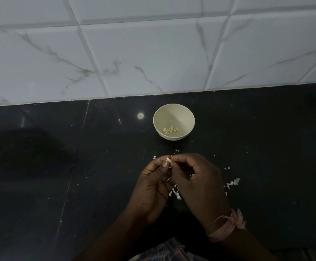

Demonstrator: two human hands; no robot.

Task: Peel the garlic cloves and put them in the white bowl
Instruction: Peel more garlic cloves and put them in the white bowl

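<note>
Both hands meet on garlic clove point(168, 160) — left hand point(153, 183) grip pinching it, right hand point(194, 178) fingertips picking at skin. White bowl point(173, 124) straight ahead on counter point(59, 166), near — peeled cloves point(170, 129) inside. Right hand marginally nearer.

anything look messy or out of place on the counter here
Yes: white garlic skins lie scattered on the black counter, mostly beneath and right of the hands, with small flecks reaching toward the wall. The white bowl stands upright with peeled cloves inside; none spilled. Both hands pinch a clove.
</note>
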